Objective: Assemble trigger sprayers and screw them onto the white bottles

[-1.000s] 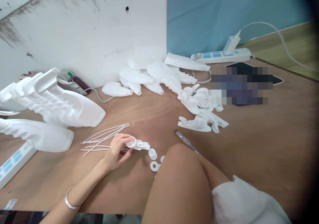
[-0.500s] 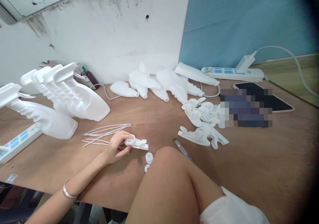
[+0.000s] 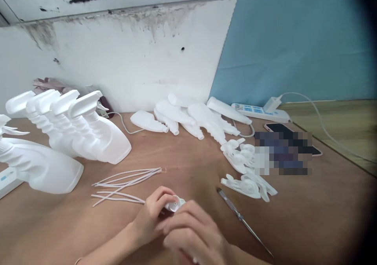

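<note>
My left hand (image 3: 155, 214) is closed around a white spray trigger head (image 3: 174, 204), its round collar facing up. My right hand (image 3: 196, 233) is beside it in front, fingers curled and partly blurred. A small white bit shows beneath those fingers, but what they hold is hidden. Thin white dip tubes (image 3: 126, 184) lie fanned out to the left of my hands. A slim tool with a clear handle and metal shaft, like a screwdriver (image 3: 240, 216), rests to the right. More white trigger-head parts (image 3: 244, 186) are piled beyond it.
White spray bottles (image 3: 103, 139) with heads fitted stand at the left, near a power strip (image 3: 8, 182). Bottles without heads (image 3: 176, 114) lie along the wall. At the right are a phone (image 3: 277, 128), a pixelated patch and another power strip (image 3: 265, 114).
My left hand has moved right and nearer with the trigger head, which is now turned. My right hand has come into view beside it. The bent limb is gone, uncovering the screwdriver; the view has shifted.
</note>
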`<state>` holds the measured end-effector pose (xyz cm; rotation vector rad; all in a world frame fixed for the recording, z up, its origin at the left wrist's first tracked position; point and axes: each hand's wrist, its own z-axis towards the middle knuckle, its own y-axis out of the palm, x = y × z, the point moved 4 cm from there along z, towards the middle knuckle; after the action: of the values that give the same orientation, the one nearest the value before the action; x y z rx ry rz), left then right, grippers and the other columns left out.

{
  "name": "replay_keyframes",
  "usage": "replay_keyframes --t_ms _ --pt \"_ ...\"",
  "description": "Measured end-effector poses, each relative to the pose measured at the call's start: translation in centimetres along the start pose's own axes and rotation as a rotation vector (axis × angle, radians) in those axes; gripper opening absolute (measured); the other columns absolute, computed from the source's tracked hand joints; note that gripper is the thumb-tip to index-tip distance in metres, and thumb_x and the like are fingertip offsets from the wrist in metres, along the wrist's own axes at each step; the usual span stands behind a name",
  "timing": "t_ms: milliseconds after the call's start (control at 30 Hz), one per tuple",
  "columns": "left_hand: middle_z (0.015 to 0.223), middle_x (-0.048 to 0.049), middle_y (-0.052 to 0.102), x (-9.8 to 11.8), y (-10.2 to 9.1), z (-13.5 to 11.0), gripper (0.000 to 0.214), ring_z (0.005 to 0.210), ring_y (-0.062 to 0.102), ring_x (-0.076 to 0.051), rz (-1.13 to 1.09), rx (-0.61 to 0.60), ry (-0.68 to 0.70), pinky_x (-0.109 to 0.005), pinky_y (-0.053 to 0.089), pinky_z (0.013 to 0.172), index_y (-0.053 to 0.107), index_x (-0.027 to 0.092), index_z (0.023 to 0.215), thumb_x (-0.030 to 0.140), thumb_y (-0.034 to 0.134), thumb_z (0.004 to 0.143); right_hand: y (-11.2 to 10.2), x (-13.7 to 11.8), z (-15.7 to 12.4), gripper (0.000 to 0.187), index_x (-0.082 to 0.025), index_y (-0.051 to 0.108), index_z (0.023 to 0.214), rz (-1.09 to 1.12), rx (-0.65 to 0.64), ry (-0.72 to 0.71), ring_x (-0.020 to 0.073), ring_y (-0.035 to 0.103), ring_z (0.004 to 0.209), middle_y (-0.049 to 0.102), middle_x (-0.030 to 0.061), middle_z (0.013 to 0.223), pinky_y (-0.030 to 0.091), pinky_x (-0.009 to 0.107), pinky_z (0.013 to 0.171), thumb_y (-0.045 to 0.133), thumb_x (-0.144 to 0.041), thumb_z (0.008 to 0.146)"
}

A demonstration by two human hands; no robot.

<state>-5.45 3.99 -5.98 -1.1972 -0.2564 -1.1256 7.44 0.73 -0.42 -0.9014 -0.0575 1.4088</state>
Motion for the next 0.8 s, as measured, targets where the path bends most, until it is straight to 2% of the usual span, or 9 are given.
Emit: replay_keyframes --t_ms 67,167,300,400,533,700,800 --pt "0.09 -0.008 0.052 0.1 0.0 0.0 0.018 0.078 0.055 -0.016 -0.023 -0.019 0.013 -0.027 0.048 0.066 0.049 0.019 0.096 0.022 0.051 0.078 -0.1 2.1 0.9 0.02 -0.019 0.052 0.096 -0.061 0.034 0.016 0.0172 0.055 0.083 0.062 0.0067 0.09 0.048 0.034 0.072 0.044 -0.011 0.081" --pt "0.087 -0.0081 0.053 0.0 -0.1 -0.3 0.014 0.077 0.054 -0.017 -0.014 -0.038 0.025 -0.028 0.048 0.065 0.05 0.019 0.089 0.022 0.054 0.075 0.3 3.8 0.6 0.026 -0.016 0.052 0.1 -0.184 0.0 -0.029 0.0199 0.055 0.087 0.06 0.0109 0.098 0.047 0.036 0.073 0.046 -0.011 0.075" --pt "0.089 -0.0068 0.056 0.1 -0.3 -0.7 0.024 0.078 0.055 -0.017 0.007 0.016 0.067 -0.028 0.047 0.067 0.046 0.021 0.096 0.018 0.057 0.074 1.4 4.4 -1.2 0.032 -0.013 0.049 0.106 -0.167 -0.071 -0.096 0.0218 0.054 0.093 0.057 0.015 0.105 0.048 0.038 0.076 0.046 -0.011 0.074" --pt "0.084 -0.004 0.057 -0.2 -0.3 -0.9 0.034 0.071 0.054 -0.015 -0.012 0.031 -0.04 -0.026 0.045 0.062 0.041 0.021 0.101 0.022 0.06 0.073 1.6 4.7 -2.2 0.038 -0.011 0.044 0.11 -0.105 -0.072 -0.094 0.0212 0.054 0.096 0.056 0.0155 0.105 0.049 0.036 0.078 0.046 -0.004 0.073" --pt "0.081 -0.0033 0.056 -0.2 -0.3 -0.9 0.026 0.067 0.053 -0.014 0.005 -0.023 -0.066 -0.026 0.044 0.061 0.043 0.02 0.092 0.028 0.06 0.073 1.7 5.0 -2.7 0.036 -0.013 0.043 0.108 -0.041 -0.08 -0.086 0.0197 0.055 0.096 0.056 0.0134 0.105 0.049 0.035 0.079 0.045 -0.003 0.074" --pt "0.085 -0.0054 0.058 0.2 -0.4 -0.8 0.026 0.071 0.055 -0.015 0.023 -0.038 -0.032 -0.028 0.044 0.065 0.044 0.019 0.094 0.03 0.058 0.075 1.8 5.4 -2.9 0.038 -0.016 0.038 0.113 0.053 -0.06 0.01 0.0185 0.054 0.098 0.056 0.0113 0.105 0.049 0.034 0.078 0.047 -0.008 0.076" --pt "0.087 -0.0059 0.058 0.3 -0.4 -0.8 0.025 0.076 0.056 -0.016 0.037 -0.045 0.002 -0.03 0.044 0.068 0.044 0.019 0.095 0.026 0.058 0.075 1.8 5.4 -2.8 0.036 -0.017 0.041 0.111 0.016 -0.067 -0.004 0.0186 0.054 0.095 0.057 0.0099 0.102 0.049 0.034 0.077 0.049 -0.01 0.076"
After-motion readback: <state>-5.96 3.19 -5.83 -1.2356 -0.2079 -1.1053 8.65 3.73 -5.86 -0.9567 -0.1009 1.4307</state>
